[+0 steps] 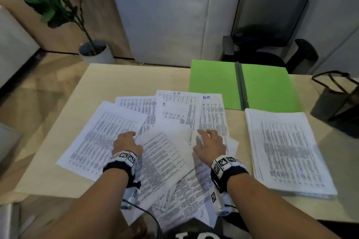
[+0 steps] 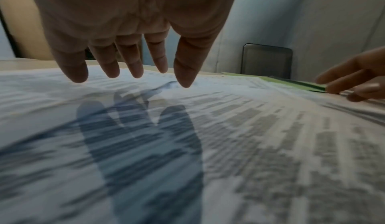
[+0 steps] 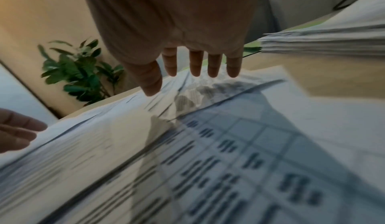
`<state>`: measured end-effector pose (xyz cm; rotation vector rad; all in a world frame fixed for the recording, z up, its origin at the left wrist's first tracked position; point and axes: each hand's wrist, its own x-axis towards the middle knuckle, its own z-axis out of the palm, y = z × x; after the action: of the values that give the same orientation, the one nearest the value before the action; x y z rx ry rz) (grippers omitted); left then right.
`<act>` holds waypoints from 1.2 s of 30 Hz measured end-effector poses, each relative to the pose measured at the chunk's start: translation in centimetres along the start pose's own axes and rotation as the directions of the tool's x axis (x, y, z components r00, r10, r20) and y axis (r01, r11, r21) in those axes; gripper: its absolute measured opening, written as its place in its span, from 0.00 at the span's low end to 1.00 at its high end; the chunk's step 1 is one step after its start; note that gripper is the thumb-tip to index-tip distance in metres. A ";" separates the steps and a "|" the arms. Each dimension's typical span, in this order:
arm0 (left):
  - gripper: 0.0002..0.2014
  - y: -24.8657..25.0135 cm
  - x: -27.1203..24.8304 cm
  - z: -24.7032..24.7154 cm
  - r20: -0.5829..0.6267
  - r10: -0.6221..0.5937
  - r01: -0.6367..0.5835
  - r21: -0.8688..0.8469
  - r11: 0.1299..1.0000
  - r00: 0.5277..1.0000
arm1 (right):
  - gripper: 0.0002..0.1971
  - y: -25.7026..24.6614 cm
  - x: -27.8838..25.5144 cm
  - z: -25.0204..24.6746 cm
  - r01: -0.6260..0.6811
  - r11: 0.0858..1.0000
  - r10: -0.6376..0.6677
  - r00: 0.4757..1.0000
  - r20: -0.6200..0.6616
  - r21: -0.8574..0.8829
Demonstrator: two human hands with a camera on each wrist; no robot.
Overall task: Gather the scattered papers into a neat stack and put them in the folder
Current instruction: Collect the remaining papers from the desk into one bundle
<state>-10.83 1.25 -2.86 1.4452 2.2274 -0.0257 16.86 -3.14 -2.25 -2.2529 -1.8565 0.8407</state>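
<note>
Several printed white papers (image 1: 161,141) lie fanned out and overlapping across the middle of the light wooden table (image 1: 97,83). A neat stack of papers (image 1: 287,151) sits to their right. The open green folder (image 1: 242,85) lies flat behind both. My left hand (image 1: 127,142) hovers just above the scattered sheets (image 2: 208,145), fingers (image 2: 135,66) straight and spread, holding nothing. My right hand (image 1: 210,145) is spread the same way over the right part of the scattered sheets (image 3: 229,145), its fingertips (image 3: 195,68) near the paper, with nothing gripped.
A black bag (image 1: 338,103) stands at the table's right edge. A black office chair (image 1: 272,17) is behind the folder, and a potted plant (image 1: 64,11) stands on the floor at the back left. Some sheets overhang the near table edge.
</note>
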 end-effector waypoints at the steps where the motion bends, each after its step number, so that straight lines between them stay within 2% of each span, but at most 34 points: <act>1: 0.28 -1.3 0.6 -0.5 0.003 -0.020 0.020 0.016 1.000 1.000 | 0.36 -1.2 0.1 0.7 0.017 0.999 -0.016 0.999 0.038 -0.036; 5: 0.37 -5.4 2.5 -1.9 0.041 -0.122 0.119 0.067 0.991 0.992 | 0.48 -4.5 0.2 3.6 0.075 0.981 -0.031 0.971 0.237 -0.181; 7: 0.42 -7.0 3.1 -2.3 0.106 -0.178 0.169 0.093 0.981 0.978 | 0.50 -5.1 0.2 4.4 0.110 0.961 -0.036 0.959 0.281 -0.253; 10: 0.47 -8.4 3.4 -1.9 0.154 -0.144 0.125 0.130 0.984 0.977 | 0.47 -4.6 0.9 3.7 0.113 0.954 -0.046 0.970 0.239 -0.278; 14: 0.53 -7.6 3.1 -0.3 0.180 0.044 -0.082 0.208 0.975 0.983 | 0.51 -2.4 1.6 1.4 0.067 0.953 0.009 0.969 0.249 -0.296; 16: 0.51 -6.0 2.2 0.1 0.212 0.130 -0.179 0.233 0.956 0.969 | 0.50 -1.6 1.6 0.5 0.053 0.955 0.023 0.968 0.251 -0.291; 18: 0.42 -4.5 1.4 0.1 0.196 0.214 -0.255 0.219 0.942 0.957 | 0.46 -1.6 1.6 0.0 0.026 0.967 0.031 0.975 0.219 -0.252; 20: 0.35 -3.4 1.4 -0.7 0.120 0.245 -0.264 0.186 0.947 0.962 | 0.43 -2.0 1.6 0.1 -0.022 0.972 0.054 0.990 0.132 -0.234; 22: 0.35 -3.4 2.4 -1.7 0.056 0.232 -0.238 0.159 0.958 0.971 | 0.45 -2.5 1.6 0.5 -0.063 0.957 0.092 0.992 0.088 -0.284; 25: 0.44 -4.6 4.1 -2.7 0.111 0.176 -0.192 0.156 0.969 0.978 | 0.48 -3.0 1.6 1.5 -0.085 0.920 0.129 0.987 0.091 -0.381; 28: 0.50 -5.3 4.4 -3.2 0.156 0.188 -0.223 0.247 0.943 0.970 | 0.47 -2.9 1.8 1.9 -0.114 0.902 0.150 0.987 0.054 -0.416; 30: 0.51 -5.2 4.4 -3.5 0.160 0.187 -0.229 0.307 0.924 0.969 | 0.43 -2.8 2.2 1.6 -0.158 0.912 0.198 0.978 0.070 -0.379; 32: 0.50 -5.0 4.6 -3.6 0.192 0.160 -0.218 0.334 0.917 0.968 | 0.30 -2.3 2.9 1.4 -0.184 0.955 0.202 0.978 0.057 -0.231; 33: 0.47 -5.0 4.8 -3.7 0.206 0.157 -0.219 0.323 0.921 0.966 | 0.22 -2.2 3.1 1.2 -0.170 0.976 0.175 0.984 0.026 -0.135; 34: 0.40 -5.0 5.1 -3.8 0.214 0.172 -0.231 0.288 0.929 0.962 | 0.15 -2.1 3.2 1.0 -0.145 0.988 0.145 0.989 -0.009 -0.042; 36: 0.18 -4.6 5.1 -3.9 0.169 0.283 -0.306 0.131 0.943 0.944 | 0.09 -2.1 3.4 0.3 -0.105 0.989 0.111 0.992 -0.059 0.101</act>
<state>-17.95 4.65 -2.53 1.7880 1.9059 -0.2047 15.24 0.46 -2.76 -2.3088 -1.6414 0.8435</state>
